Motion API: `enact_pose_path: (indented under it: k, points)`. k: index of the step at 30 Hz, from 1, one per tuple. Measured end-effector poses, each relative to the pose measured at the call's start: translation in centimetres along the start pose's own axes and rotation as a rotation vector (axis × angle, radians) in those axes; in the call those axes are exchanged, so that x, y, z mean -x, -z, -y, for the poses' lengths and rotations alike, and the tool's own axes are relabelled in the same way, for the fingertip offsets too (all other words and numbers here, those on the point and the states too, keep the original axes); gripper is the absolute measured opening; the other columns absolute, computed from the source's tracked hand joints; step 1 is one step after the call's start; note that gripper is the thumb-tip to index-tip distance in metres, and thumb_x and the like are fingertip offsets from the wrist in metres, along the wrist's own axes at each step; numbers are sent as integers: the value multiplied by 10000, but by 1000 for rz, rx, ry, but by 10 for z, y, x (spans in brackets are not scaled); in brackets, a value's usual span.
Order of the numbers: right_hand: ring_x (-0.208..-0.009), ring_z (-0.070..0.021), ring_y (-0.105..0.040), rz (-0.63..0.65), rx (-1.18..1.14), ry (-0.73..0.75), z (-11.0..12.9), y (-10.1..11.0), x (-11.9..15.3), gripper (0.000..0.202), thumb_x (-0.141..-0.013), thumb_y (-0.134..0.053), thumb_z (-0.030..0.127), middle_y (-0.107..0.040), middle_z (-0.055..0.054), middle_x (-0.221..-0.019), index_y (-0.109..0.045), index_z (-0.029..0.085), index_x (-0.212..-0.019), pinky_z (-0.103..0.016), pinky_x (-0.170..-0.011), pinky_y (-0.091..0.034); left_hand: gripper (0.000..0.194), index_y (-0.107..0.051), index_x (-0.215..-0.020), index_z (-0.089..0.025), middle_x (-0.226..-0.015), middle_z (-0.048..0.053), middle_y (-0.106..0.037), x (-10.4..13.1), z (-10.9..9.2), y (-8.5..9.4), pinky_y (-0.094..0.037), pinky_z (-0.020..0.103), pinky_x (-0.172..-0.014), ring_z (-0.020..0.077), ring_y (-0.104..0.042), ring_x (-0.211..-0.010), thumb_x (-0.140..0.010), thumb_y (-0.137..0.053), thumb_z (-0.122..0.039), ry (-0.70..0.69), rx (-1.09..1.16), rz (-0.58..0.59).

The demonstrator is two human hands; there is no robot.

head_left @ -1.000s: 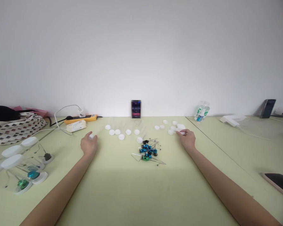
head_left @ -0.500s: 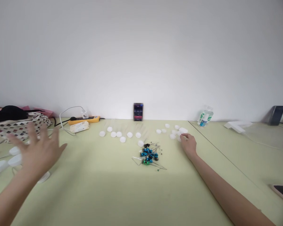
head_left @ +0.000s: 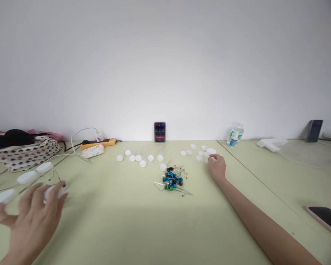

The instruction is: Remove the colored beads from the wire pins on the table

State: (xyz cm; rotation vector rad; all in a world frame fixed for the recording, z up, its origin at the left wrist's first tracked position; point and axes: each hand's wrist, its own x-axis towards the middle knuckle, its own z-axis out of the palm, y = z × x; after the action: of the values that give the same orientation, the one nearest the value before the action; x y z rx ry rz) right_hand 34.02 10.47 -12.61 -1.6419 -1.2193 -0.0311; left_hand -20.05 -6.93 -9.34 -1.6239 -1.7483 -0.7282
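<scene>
My left hand (head_left: 34, 209), at the lower left, curves its fingers around a white round disc (head_left: 50, 192). A thin bent wire with a small green tip (head_left: 50, 179) rises beside that disc. Larger white discs (head_left: 27, 177) lie beyond and to the left of the hand. On the right, my right hand (head_left: 217, 167) has its fingers bent together at a cluster of small white caps (head_left: 199, 158); its fingertips are on one cap, partly hidden. Between the hands lies a pile of blue, green and black metal pieces with thin rods (head_left: 172, 179).
More small white caps (head_left: 142, 163) are scattered behind the pile. A phone-like screen (head_left: 159, 131) leans on the wall. Along the back are a yellow power strip (head_left: 107, 142), a patterned bag (head_left: 30, 152) and a clear bottle (head_left: 234, 136). A phone (head_left: 327, 221) lies at right.
My left hand has come down and nearer to me, its spread fingers now curling around a white disc. My right hand stays at the caps. The camera view has shifted slightly.
</scene>
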Motion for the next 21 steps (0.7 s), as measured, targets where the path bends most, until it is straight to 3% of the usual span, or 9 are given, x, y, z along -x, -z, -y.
enact_pose_path:
  k: [2,4,5,7,10,12,14,17,21]
  points:
    - [-981,-266,-474,3,-25,92,18,3,11,214,-728,-461,270,-566,-119,-962,-576,150,-863,-411,-885,-348,508,-216,-1379,-295,-1188,86,-548,6,-12,-11,-226,560,-1011,269,-536,-1067,-896,-362,-357,-128,-14,26]
    - [-1001,-237,-478,44,-73,221,46,8,32,184,-764,-473,285,-577,-82,-984,-561,183,-889,-381,-911,-342,554,-145,-1403,-223,-1113,108,-603,10,-37,-15,-319,502,-985,240,-595,-945,-904,-340,-366,-329,152,62]
    - [-1005,-236,-480,94,-139,353,63,11,48,182,-791,-466,281,-574,-89,-999,-552,182,-917,-386,-909,-341,573,-120,-1409,-201,-1119,120,-604,11,-54,-15,-361,467,-960,241,-588,-965,-905,-348,-349,-360,235,113]
    - [-972,-221,-495,247,-238,533,98,20,85,179,-826,-456,261,-573,-85,-988,-534,193,-972,-380,-885,-350,618,-76,-1415,-193,-1081,107,-626,13,-92,-14,-448,385,-863,233,-584,-968,-896,-389,-311,-419,390,180]
    - [-846,-201,-515,566,-315,769,142,38,140,270,-793,-513,282,-589,-54,-899,-502,205,-1052,-382,-842,-352,666,38,-1415,-210,-1072,86,-631,13,-149,-9,-478,331,-792,200,-594,-923,-899,-382,-239,-518,614,269]
    - [-806,-197,-513,708,-336,814,157,49,164,333,-771,-544,318,-592,-48,-887,-480,207,-1078,-366,-795,-363,682,91,-1410,-203,-1048,96,-633,13,-178,-6,-483,335,-769,198,-599,-886,-901,-363,-220,-556,707,279]
    - [-756,-172,-515,768,-381,691,161,54,174,236,-809,-491,292,-593,-47,-862,-476,193,-1023,-310,-717,-381,694,116,-1405,-192,-1039,106,-628,14,-197,-5,-486,333,-743,197,-600,-856,-899,-358,-217,-571,772,304]
    - [-595,-116,-464,845,-432,373,153,53,168,102,-843,-449,295,-542,5,-696,-461,196,-863,-228,-557,-346,675,51,-1403,-207,-1047,103,-616,17,-208,-10,-481,337,-742,200,-594,-856,-895,-390,-259,-566,775,366]
    - [-449,-81,-339,913,-481,-107,139,45,151,238,-832,-467,370,-344,78,-497,-355,206,-702,-191,-439,-255,413,-313,-1240,-220,-1002,83,-598,24,-203,-20,-467,338,-745,211,-580,-874,-868,-445,-343,-452,761,468]
